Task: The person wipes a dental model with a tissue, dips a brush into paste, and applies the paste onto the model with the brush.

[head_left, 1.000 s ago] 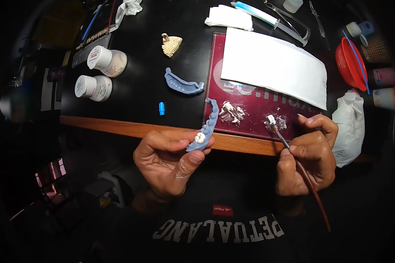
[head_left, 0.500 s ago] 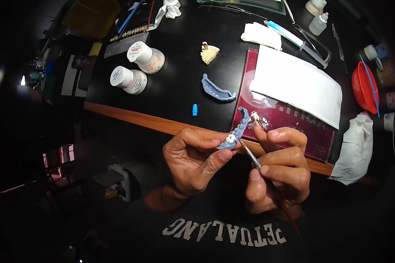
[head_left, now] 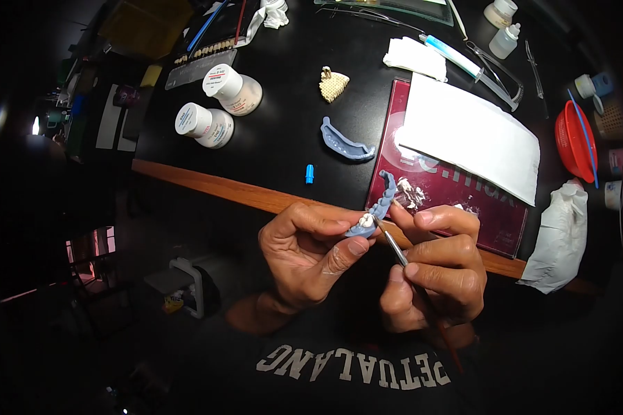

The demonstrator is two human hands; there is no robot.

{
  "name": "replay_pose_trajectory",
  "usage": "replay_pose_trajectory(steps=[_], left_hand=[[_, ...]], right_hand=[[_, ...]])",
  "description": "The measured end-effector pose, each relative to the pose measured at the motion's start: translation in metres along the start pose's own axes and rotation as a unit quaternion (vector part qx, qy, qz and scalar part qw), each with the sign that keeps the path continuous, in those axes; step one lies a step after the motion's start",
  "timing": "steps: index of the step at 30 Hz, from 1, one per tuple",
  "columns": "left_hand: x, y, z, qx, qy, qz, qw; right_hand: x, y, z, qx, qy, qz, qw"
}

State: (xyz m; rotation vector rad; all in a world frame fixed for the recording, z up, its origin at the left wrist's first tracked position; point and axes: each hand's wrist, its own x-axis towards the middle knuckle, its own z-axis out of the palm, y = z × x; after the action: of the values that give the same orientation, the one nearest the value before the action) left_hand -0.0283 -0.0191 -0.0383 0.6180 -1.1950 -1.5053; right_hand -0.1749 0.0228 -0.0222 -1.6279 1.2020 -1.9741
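Between the thumb and fingers of my left hand (head_left: 308, 252) is a blue-grey dental mould (head_left: 383, 199) with tooth shapes along it. White paste (head_left: 366, 220) sits on its lower end as a tooth-like lump. My right hand (head_left: 439, 270) pinches a thin brush (head_left: 396, 249) with a metal ferrule and a dark red handle. The brush tip is right at the white paste. My right index finger reaches up beside the mould. Behind it, a maroon slab (head_left: 464, 225) carries smears of white material (head_left: 412, 195).
A second blue mould piece (head_left: 346, 142), a blue cap (head_left: 309, 174) and a beige honeycomb piece (head_left: 333, 84) lie on the black table. Two labelled jars (head_left: 205, 126) stand left. White paper (head_left: 471, 135) covers part of the slab. A syringe (head_left: 464, 62) and red bowl (head_left: 576, 138) are to the right.
My right hand has shifted slightly up and left, bringing the brush tip onto the white paste. My left hand keeps its grip on the mould, almost unmoved.
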Motion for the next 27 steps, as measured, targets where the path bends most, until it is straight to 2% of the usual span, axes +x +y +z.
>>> replay_pose_trajectory(steps=[27], left_hand=[[-0.0002,-0.0006,-0.0024,-0.016,-0.009,0.002,1.000]], right_hand=[[0.0007,0.0000,-0.0002,-0.009,-0.003,-0.003,1.000]])
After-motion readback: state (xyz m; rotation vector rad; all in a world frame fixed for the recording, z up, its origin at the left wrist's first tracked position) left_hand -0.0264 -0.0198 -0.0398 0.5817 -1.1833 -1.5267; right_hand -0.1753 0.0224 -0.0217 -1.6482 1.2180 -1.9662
